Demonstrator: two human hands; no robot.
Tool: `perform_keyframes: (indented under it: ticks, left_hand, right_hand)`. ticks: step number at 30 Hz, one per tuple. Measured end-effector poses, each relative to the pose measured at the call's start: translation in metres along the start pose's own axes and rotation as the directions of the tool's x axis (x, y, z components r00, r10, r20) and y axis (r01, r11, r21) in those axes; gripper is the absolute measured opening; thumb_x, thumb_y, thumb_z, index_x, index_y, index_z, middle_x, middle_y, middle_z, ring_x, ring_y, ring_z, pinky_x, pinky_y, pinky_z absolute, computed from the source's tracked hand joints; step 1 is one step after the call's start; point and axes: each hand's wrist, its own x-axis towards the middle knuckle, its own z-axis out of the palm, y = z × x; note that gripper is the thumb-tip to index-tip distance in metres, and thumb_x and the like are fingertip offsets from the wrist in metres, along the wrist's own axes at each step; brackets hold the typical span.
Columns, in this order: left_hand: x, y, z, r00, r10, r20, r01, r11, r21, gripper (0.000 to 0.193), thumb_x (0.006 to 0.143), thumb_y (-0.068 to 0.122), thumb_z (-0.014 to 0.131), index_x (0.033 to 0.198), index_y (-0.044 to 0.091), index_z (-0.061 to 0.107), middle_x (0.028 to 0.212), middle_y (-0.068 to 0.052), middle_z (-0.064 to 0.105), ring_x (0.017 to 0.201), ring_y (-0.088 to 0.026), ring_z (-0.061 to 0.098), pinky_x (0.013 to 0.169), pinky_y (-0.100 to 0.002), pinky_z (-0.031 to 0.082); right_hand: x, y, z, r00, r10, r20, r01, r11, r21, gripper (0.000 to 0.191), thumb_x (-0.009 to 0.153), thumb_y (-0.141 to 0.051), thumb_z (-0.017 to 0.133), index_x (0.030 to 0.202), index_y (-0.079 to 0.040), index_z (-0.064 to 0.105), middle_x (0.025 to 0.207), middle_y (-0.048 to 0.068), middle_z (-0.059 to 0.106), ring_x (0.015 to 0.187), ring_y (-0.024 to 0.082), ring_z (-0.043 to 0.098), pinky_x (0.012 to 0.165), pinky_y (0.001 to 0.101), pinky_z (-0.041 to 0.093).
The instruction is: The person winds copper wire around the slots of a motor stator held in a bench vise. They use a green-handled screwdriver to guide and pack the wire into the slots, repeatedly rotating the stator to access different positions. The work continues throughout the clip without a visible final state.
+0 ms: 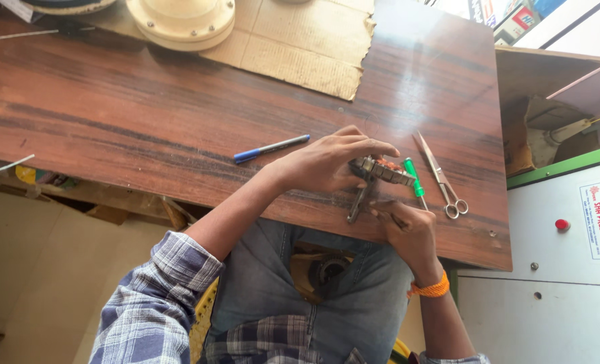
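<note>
My left hand (327, 162) rests on the wooden table (145, 114) and grips a small round metal part with copper windings (384, 170), holding it near the front edge. My right hand (408, 226) sits just below it, fingers pinched on a thin tool or wire that touches the part; what exactly it holds is too small to tell. A grey metal tool (358, 204) lies under the part, pointing toward me. A green-handled screwdriver (414, 177) lies right beside the part.
Scissors (440, 175) lie right of the screwdriver. A blue pen (270, 148) lies left of my left hand. A cardboard sheet (300, 40) with a cream round housing (182, 21) sits at the back. A white machine cabinet (563, 269) with buttons stands to the right.
</note>
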Motion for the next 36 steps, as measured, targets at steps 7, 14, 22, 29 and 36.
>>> perform_keyframes:
  ticks: [7,14,22,29,36]
  left_hand:
    - [0.0,-0.012,-0.001,0.998,0.02,-0.061,-0.029,0.989,-0.142,0.08,0.083,0.015,0.083,0.154,0.018,0.046,0.121,-0.002,0.071,0.116,-0.022,0.065,0.106,-0.041,0.052]
    - [-0.004,-0.018,-0.031,0.992,-0.08,-0.097,0.065,0.987,-0.15,0.081,0.083,0.034,0.085,0.152,0.014,0.046,0.128,-0.006,0.068,0.12,-0.023,0.065,0.105,-0.041,0.05]
    - [0.029,0.01,-0.031,0.989,0.052,0.138,-0.062,0.996,0.067,0.085,0.077,0.025,0.086,0.152,0.02,0.047,0.152,-0.01,0.052,0.144,-0.034,0.045,0.122,-0.048,0.039]
    - [0.038,0.009,-0.038,0.981,0.055,0.185,-0.071,0.994,0.085,0.089,0.071,0.023,0.087,0.151,0.022,0.047,0.15,-0.008,0.053,0.144,-0.031,0.045,0.125,-0.049,0.035]
    - [0.04,0.0,-0.021,0.976,0.017,0.219,-0.057,0.982,0.179,0.079,0.077,0.025,0.086,0.148,0.025,0.053,0.144,0.0,0.059,0.137,-0.026,0.052,0.124,-0.047,0.037]
  right_hand:
    - [-0.006,0.012,-0.003,0.999,-0.034,0.009,0.033,0.995,0.09,0.013,0.082,0.005,0.07,0.093,0.0,0.076,0.078,0.009,0.078,0.064,0.01,0.073,0.057,0.0244,0.054]
    - [0.0,0.022,-0.01,0.997,-0.012,0.076,-0.006,0.972,0.237,0.011,0.078,0.005,0.071,0.086,0.0,0.076,0.081,0.009,0.08,0.071,0.012,0.077,0.061,0.0257,0.058]
    - [0.006,0.025,-0.013,0.996,0.067,0.051,-0.073,0.988,0.138,0.01,0.074,-0.001,0.079,0.084,-0.004,0.08,0.074,0.006,0.079,0.06,0.013,0.071,0.056,0.0282,0.053]
    - [0.004,0.032,-0.012,0.992,0.052,0.116,-0.067,0.99,0.126,0.012,0.073,-0.005,0.078,0.085,-0.006,0.08,0.078,0.004,0.081,0.063,0.012,0.075,0.057,0.0267,0.056]
    - [0.002,0.042,-0.006,0.968,0.249,0.02,-0.25,0.966,0.067,0.014,0.079,-0.016,0.084,0.091,-0.007,0.082,0.074,0.007,0.081,0.058,0.018,0.068,0.054,0.0318,0.054]
